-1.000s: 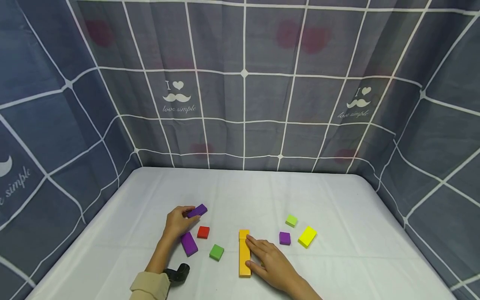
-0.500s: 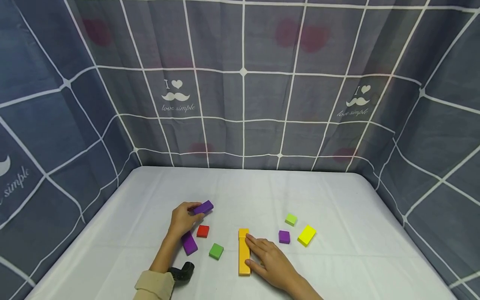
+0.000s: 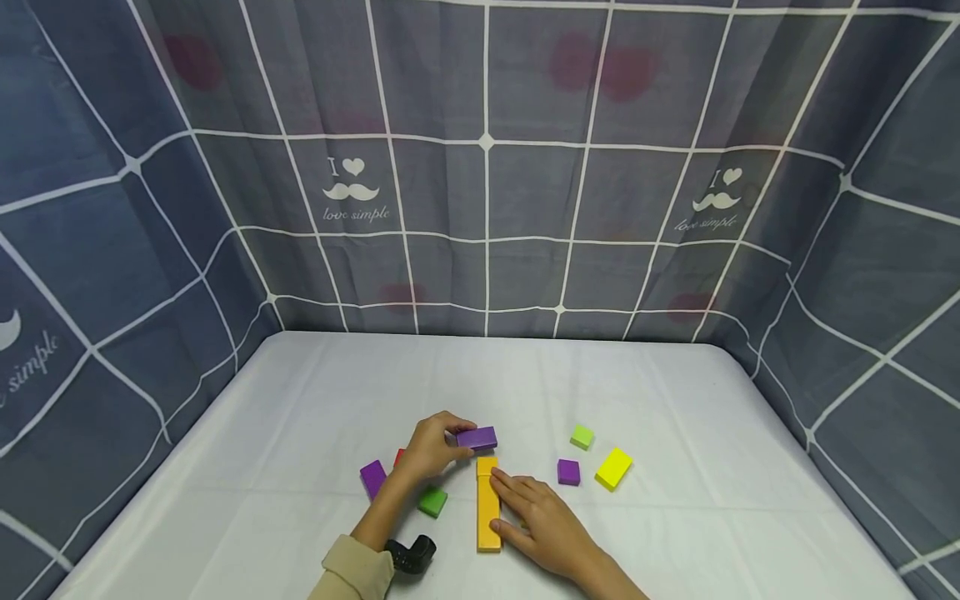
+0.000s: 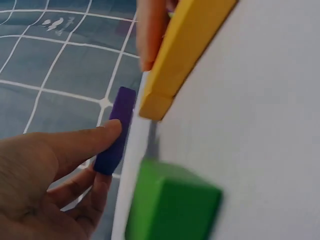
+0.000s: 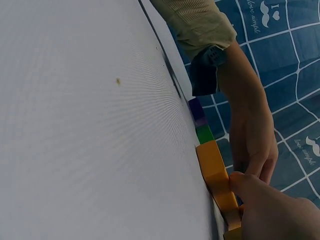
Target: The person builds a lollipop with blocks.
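Observation:
My left hand (image 3: 433, 447) pinches a purple rectangular block (image 3: 477, 438) between thumb and fingers. In the left wrist view that purple block (image 4: 120, 107) is held just off the far end of a yellow-orange row. The row consists of a long orange block (image 3: 488, 518) and a short orange block (image 3: 487, 465), end to end on the white table. Extended fingers of my right hand (image 3: 551, 533) touch the row's right side. The right wrist view shows the thumb against the orange block (image 5: 211, 162); part of the row is hidden there.
Left of the row lie a green block (image 3: 432, 502), another purple block (image 3: 372, 478) and a red block (image 3: 399, 456), partly covered by my left arm. To the right are a small purple block (image 3: 568, 472), a yellow block (image 3: 614, 470) and a light green block (image 3: 582, 437).
My left hand has carried the purple block rightward from the far left to the row's far end, turning it more sideways. The right hand stays at the orange blocks.

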### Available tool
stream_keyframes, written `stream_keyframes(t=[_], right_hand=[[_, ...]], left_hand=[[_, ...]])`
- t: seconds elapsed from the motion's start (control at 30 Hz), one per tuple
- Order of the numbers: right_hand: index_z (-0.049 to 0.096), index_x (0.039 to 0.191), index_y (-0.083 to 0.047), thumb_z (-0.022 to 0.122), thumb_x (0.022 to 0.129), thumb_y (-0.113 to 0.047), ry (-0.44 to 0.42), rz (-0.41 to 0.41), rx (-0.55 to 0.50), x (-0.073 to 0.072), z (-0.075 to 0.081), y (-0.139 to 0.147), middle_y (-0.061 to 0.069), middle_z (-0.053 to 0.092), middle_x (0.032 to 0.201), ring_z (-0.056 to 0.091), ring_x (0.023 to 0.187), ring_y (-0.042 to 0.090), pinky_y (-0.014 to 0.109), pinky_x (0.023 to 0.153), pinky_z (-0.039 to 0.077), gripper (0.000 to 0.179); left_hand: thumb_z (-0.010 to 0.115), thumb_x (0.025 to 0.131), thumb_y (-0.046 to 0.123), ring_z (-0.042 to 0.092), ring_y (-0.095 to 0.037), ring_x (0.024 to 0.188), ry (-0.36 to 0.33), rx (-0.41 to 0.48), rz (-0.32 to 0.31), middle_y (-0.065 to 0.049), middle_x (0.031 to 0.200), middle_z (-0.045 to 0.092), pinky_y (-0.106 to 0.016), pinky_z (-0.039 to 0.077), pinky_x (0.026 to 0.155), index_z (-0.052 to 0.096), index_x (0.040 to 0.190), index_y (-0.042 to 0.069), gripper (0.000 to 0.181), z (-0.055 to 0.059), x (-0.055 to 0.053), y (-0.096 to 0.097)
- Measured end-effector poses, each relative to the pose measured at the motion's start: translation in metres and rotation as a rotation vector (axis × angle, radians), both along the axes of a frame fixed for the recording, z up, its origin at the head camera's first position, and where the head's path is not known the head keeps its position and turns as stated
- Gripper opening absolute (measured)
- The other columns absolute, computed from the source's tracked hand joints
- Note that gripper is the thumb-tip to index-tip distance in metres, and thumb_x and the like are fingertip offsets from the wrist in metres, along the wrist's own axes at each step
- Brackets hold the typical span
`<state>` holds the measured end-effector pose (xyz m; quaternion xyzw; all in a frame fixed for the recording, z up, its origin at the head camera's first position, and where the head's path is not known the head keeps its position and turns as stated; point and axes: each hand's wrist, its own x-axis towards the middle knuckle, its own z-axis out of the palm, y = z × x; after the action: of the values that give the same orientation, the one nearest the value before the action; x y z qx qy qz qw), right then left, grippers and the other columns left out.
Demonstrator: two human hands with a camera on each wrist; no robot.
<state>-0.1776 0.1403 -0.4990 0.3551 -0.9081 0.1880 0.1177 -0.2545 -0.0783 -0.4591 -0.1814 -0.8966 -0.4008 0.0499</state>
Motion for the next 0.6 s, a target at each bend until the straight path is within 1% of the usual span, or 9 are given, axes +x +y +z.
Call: stream_keyframes(t=[0.13, 0.2, 0.3, 0.4, 0.6], right_hand=[[0.045, 0.137, -0.011, 0.045, 0.094, -0.047, 0.002, 0.005, 0.006, 0.0, -0.001, 0.001, -0.003, 0.041, 0.142, 0.047, 0.119, 0.017, 0.041, 0.096, 0.042, 0.056], [0.045, 0.138, -0.011, 0.045, 0.094, -0.047, 0.006, 0.007, 0.008, 0.0, -0.002, 0.001, -0.003, 0.04, 0.142, 0.046, 0.119, 0.017, 0.042, 0.096, 0.042, 0.056], [0.044, 0.138, -0.011, 0.044, 0.094, -0.047, 0.01, 0.01, 0.007, -0.001, -0.002, 0.001, -0.003, 0.04, 0.142, 0.046, 0.119, 0.017, 0.042, 0.096, 0.042, 0.056], [0.045, 0.138, -0.012, 0.045, 0.094, -0.047, 0.023, 0.012, 0.007, -0.001, -0.003, 0.001, -0.003, 0.04, 0.142, 0.047, 0.119, 0.017, 0.041, 0.097, 0.042, 0.056], [0.047, 0.136, -0.011, 0.047, 0.093, -0.046, 0.072, 0.019, -0.011, -0.001, -0.005, 0.001, -0.003, 0.043, 0.14, 0.048, 0.118, 0.017, 0.039, 0.097, 0.041, 0.055]], left_hand=[[0.078, 0.072, 0.007, 0.056, -0.016, 0.083, -0.017, -0.046, -0.044, -0.002, 0.093, 0.063, -0.031, 0.048, 0.073, 0.07, 0.102, 0.007, 0.031, -0.006, 0.0, 0.005], [0.077, 0.073, 0.006, 0.057, -0.017, 0.085, -0.035, -0.061, -0.054, -0.003, 0.095, 0.064, -0.032, 0.049, 0.075, 0.07, 0.103, 0.007, 0.031, -0.007, 0.001, 0.006], [0.076, 0.072, 0.002, 0.058, -0.021, 0.089, -0.042, -0.079, -0.068, -0.006, 0.097, 0.064, -0.035, 0.051, 0.078, 0.069, 0.105, 0.005, 0.034, -0.009, 0.001, 0.004], [0.076, 0.07, -0.003, 0.059, -0.023, 0.092, -0.052, -0.069, -0.065, -0.007, 0.098, 0.064, -0.036, 0.052, 0.08, 0.068, 0.106, 0.003, 0.037, -0.011, 0.002, 0.002], [0.074, 0.071, -0.005, 0.059, -0.021, 0.09, -0.051, -0.059, -0.075, -0.006, 0.098, 0.064, -0.033, 0.052, 0.077, 0.068, 0.106, 0.004, 0.037, -0.012, 0.001, -0.001]])
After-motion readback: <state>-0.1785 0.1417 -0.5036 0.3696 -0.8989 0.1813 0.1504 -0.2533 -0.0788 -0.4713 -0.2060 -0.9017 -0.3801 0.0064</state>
